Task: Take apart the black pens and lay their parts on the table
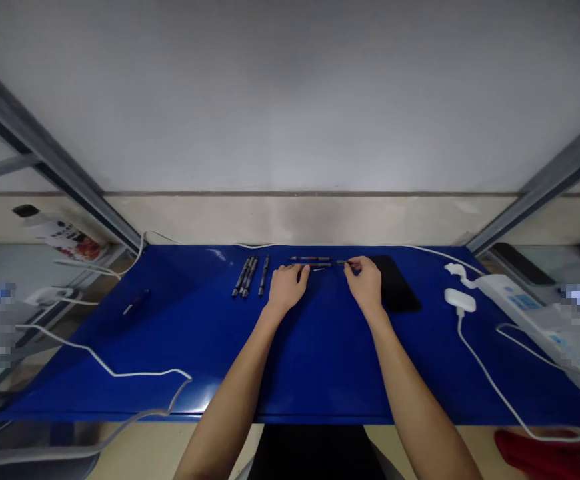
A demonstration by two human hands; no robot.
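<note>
My left hand [287, 288] is closed near the back of the blue desk, its thumb and fingers around a mostly hidden dark pen. A thin pale tip [319, 269] points out to the right of that thumb. Between the thumb and fingers of my right hand [365, 283] is a small dark pen part [341, 262], aimed left. Just beyond my hands, one slim pen [311, 259] lies flat, with another slim piece [320, 265] close in front of it. Left of my left hand are a single grey pen [264, 275] and a cluster of several similar pens [245, 277].
A black flat pad [395, 284] lies beside my right hand. Farther right are a white charger case [460, 299] on a cable and a white power strip [525, 310]. A dark pen [137, 302] and a white cable [135, 375] are at left. A wall stands behind.
</note>
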